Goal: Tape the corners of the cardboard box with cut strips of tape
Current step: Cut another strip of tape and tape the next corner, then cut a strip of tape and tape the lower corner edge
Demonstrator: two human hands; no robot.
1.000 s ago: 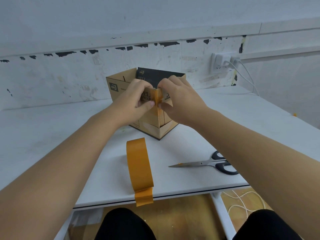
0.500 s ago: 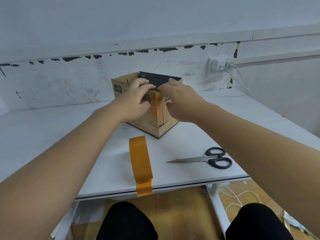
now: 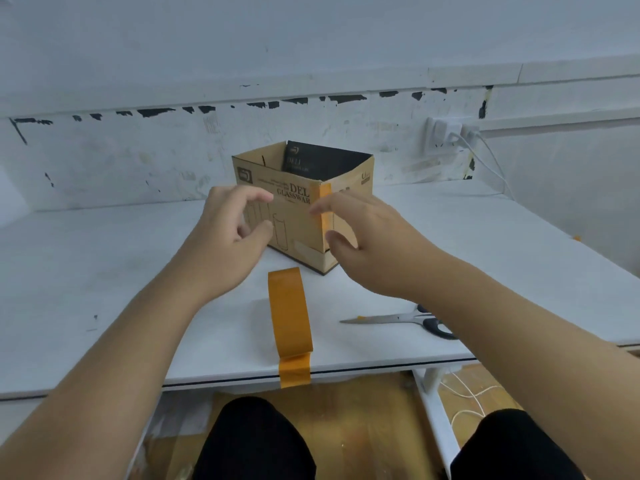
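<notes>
Fingers of the left hand (image 3: 230,233) curl loosely, gripping nothing; the right hand (image 3: 363,237) is likewise relaxed and empty, fingertips near the tape strip (image 3: 325,209) on the cardboard box (image 3: 294,206). Whether they touch it is unclear. The right forearm hides the scissors' (image 3: 398,319) handles. Both arms reach toward 12 o'clock; the tape roll (image 3: 290,313) stands at 6 o'clock from the box.

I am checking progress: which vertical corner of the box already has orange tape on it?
The near corner facing the person, where a tape strip runs down the cardboard box. The left and right corners show bare cardboard.
</notes>
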